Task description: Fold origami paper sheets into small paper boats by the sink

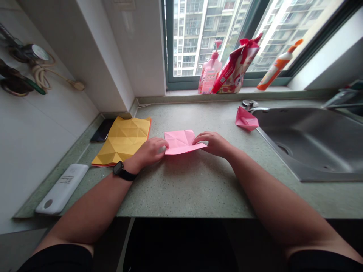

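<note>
A creased pink sheet of paper (179, 142) is held between my two hands at the middle of the counter, its near edge slightly raised. My left hand (152, 151), with a black watch on the wrist, pinches the sheet's left near corner. At the right side, my right hand (213, 143) grips the paper between thumb and fingers. Left of my left hand lies a stack of creased yellow paper (127, 136) with orange-red edges showing beneath. A folded darker pink paper piece (246, 119) sits by the sink's corner.
To the right is a steel sink (309, 132). A dark phone (102, 130) lies partly beside the yellow stack, and a white oblong device (62, 189) near the front left. On the windowsill stand a pink pump bottle (210, 73), a red bag (236, 68) and an orange-white bottle (276, 70).
</note>
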`<state>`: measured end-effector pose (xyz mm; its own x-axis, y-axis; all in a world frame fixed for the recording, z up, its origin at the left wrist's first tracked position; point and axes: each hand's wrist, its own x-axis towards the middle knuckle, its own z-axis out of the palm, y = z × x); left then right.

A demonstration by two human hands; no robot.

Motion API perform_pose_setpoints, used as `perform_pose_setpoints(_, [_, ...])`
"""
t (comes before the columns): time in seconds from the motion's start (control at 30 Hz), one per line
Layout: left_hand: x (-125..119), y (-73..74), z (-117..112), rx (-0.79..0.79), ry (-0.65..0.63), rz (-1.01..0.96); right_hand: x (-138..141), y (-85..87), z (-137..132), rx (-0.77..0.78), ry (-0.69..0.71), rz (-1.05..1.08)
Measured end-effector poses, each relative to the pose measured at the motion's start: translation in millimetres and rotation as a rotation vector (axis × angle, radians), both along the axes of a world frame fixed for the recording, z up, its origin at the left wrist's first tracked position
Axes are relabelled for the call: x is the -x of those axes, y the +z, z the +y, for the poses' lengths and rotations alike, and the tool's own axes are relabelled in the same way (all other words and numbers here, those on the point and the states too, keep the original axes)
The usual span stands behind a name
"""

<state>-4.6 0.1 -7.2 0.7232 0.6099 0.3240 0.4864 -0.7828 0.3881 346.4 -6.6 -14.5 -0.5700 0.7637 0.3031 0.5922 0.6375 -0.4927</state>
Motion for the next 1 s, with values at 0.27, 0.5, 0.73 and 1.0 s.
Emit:
perform_pose_setpoints(0.27, [-10.0, 2.4, -6.4, 0.161, 0.184, -0.081, 0.4, -0.9, 0.4, 0.187, -0.151, -0.068])
perform_pose_setpoints(0.5, [-17.5, 0.6, -10.6, 0.265, 0.397, -0.167, 12.8, 7.2, -7.3, 0.31, -0.335, -0.013])
perform_pose_setpoints(0.73, [-23.7, 1.7, -17.5, 0.207, 0.459, -0.136, 23.8, 10.9, -11.6, 0.424, -0.479, 0.076])
perform_pose_setpoints(1.0, [-29.7, -5.3, -21.8, -0.033, 0.338, 0.032, 25.6, 13.7, -15.1, 0.371, -0.456, -0.004])
